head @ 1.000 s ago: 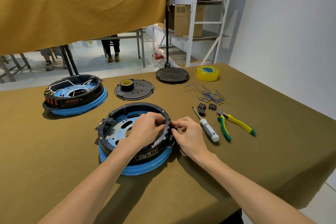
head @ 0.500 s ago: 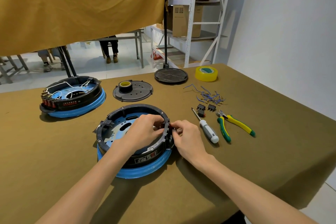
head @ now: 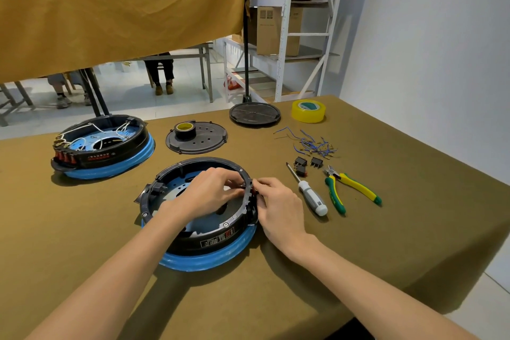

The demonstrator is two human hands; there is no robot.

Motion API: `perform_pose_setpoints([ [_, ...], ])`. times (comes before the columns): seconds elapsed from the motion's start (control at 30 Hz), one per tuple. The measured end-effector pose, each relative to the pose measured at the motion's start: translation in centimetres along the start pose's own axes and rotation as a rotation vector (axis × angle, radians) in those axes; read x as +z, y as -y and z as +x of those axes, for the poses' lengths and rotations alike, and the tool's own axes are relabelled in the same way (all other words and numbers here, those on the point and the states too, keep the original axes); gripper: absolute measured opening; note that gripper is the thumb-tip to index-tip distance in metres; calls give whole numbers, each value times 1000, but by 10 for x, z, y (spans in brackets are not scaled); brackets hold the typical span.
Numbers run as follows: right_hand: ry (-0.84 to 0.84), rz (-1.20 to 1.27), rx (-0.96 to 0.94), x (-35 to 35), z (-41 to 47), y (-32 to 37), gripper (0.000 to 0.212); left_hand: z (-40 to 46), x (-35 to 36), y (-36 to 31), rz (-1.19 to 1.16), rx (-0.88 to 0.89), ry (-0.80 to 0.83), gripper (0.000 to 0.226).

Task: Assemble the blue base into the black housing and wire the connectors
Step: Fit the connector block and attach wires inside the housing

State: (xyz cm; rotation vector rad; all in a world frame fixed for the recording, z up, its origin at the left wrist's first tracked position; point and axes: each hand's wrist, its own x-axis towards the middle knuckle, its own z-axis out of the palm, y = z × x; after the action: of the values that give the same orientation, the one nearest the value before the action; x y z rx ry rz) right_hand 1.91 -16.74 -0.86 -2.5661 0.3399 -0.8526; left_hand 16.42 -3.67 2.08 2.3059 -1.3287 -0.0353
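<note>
An olive-brown cloth-covered table (head: 358, 243) fills my view. At centre frame sits the round black plastic housing (head: 193, 240) on its blue ring-shaped base (head: 209, 259). My left hand (head: 204, 193) reaches inside the housing, fingers curled at the right rim. My right hand (head: 278, 207) meets it from outside, fingertips pinching a small red and black connector (head: 249, 188) at that rim. A white-handled screwdriver (head: 311, 196) lies just right.

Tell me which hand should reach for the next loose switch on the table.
Right. The right hand is at the housing's right rim, on the side where the loose switches lie. The left hand reaches inside the housing, farther from them.
</note>
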Motion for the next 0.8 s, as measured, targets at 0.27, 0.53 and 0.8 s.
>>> perform_pose_setpoints([
  [0.27, 46, 28, 17, 0, 1, -3, 39, 3, 2, 4, -32, 3, 23, 19],
  [0.53, 36, 1, 7, 3, 1, -5, 35, 4, 2, 6, -46, 12, 29, 19],
  [0.8, 28, 19, 34, 4, 4, -9, 35, 3, 3, 4, -21, 10, 12, 22],
])
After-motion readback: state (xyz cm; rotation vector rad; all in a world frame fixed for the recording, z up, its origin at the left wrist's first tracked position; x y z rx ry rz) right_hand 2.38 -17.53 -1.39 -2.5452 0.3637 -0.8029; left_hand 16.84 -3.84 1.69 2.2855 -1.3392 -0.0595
